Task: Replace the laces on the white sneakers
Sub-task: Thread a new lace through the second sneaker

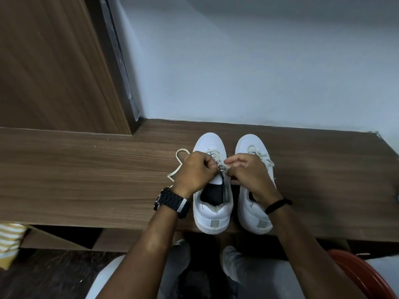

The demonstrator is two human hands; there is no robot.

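Left hand (195, 169): fingers curled, pinching the cream lace (220, 161) over the tongue of the left sneaker (212, 214). Right hand (248, 172): fingers curled, pinching the same lace from the opposite side, knuckles up. Both wrists bend down from forearms reaching in from below. Black watch (171, 201) on left wrist; black band (277, 206) on right. Lace tail loops onto the wooden bench (86, 180) left of the shoe. Right sneaker (251, 221) stands just beside, laced, toes toward the wall (259, 61).
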